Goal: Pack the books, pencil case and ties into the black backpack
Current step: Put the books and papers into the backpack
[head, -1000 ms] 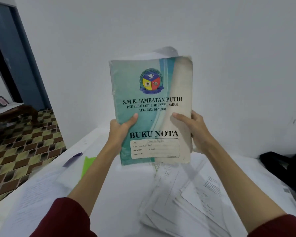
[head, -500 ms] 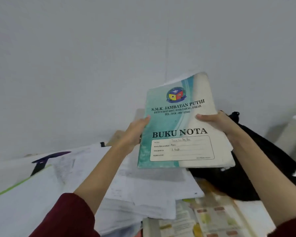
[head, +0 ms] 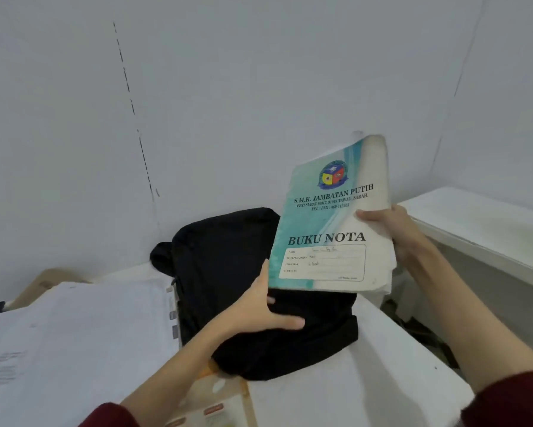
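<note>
papers (head: pixel 74 328): white sheets stacked on left of table, edge just beside the backpack
leaflet (head: pixel 219 402): orange/cream printed sheet at near edge, partly under backpack and left forearm
backpack (head: pixel 228 263): black, lying on white table (head: pixel 367 380) against the wall, centre of view; can't tell if the zip is open
left hand (head: pixel 259 312): fingers spread and straight, over the backpack front, thumb up by the notebook's lower left corner; holds nothing
notebook (head: pixel 330 235): teal/white "BUKU NOTA" cover, tilted, held in the air above the backpack's right side
right hand (head: pixel 391 229): grips the notebook's right edge, thumb on the cover, fingers behind
side surface (head: pixel 490 217): white, far right, apart from table
</note>
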`<state>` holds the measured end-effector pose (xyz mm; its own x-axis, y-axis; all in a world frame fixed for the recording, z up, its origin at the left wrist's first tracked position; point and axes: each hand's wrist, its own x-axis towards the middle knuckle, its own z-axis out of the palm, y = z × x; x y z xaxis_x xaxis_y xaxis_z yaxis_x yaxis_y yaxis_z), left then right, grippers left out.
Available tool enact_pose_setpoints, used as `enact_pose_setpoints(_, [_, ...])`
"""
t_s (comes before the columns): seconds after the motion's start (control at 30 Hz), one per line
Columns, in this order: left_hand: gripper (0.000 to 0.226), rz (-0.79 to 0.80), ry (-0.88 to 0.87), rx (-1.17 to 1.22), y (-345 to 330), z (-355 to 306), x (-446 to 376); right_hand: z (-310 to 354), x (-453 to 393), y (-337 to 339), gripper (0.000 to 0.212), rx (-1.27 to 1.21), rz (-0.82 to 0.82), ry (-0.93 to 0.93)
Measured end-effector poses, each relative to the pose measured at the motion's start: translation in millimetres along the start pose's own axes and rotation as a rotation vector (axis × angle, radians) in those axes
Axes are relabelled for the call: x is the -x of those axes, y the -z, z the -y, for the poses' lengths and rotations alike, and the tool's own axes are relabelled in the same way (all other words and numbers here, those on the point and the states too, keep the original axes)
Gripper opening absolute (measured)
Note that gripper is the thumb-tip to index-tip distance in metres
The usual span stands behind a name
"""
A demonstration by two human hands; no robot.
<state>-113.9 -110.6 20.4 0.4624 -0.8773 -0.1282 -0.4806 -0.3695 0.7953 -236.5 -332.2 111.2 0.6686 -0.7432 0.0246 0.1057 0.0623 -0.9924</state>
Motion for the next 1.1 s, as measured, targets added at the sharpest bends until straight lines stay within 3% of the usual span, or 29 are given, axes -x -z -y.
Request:
enact_pose_setpoints(0.1, [0.113, -0.137, 0.086, -0.131, -15, 7, -17, -14, -24, 8, 0.022, 0.004, 0.077, -0.044])
enact_pose_setpoints(0.23, [0.090, -0.238, 0.213, -0.126, -3, 19, -26, -28, -42, -2, 0.031, -0.025, 0.157, -0.094])
enact_pose_setpoints(0.3, [0.065, -0.280, 0.292, -0.112, 7, 25, -27, -28, -47, -6, 0.032, -0.049, 0.206, -0.109])
enact_pose_setpoints(0.4, [0.014, -0.548, 0.390, -0.062, 41, 46, -25, -27, -54, -3, 0.028, -0.076, 0.246, -0.111])
enact_pose_setpoints(0.5, [0.023, -0.846, 0.546, 0.297, 87, 50, -11, -26, -60, 12, 0.027, -0.103, 0.267, -0.123])
enact_pose_setpoints(0.6, [0.020, -0.939, 0.487, 0.498, 116, 28, -6, -38, -66, 27, 0.029, -0.117, 0.235, -0.148])
enact_pose_setpoints(0.77, [0.022, -1.062, 0.325, 0.556, 124, -48, -40, -94, -74, 9, 0.028, -0.178, -0.062, -0.101])
enact_pose_setpoints(0.83, [0.030, -1.020, 0.214, 0.414, 118, -69, -56, -124, -58, -25, 0.037, -0.157, -0.092, -0.045])
enact_pose_setpoints(0.93, [0.032, -0.907, 0.135, 0.029, 104, -82, -70, -161, -26, -84, 0.057, -0.152, 0.143, -0.145])
enact_pose_setpoints(1.0, [0.025, -0.918, 0.105, -0.085, 99, -85, -73, -168, -4, -112, 0.036, -0.123, 0.337, -0.304])
enact_pose_setpoints(1.1, [0.022, -0.964, 0.069, -0.078, 101, -89, -69, -152, 23, -125, 0.022, 0.132, 0.811, -0.451])
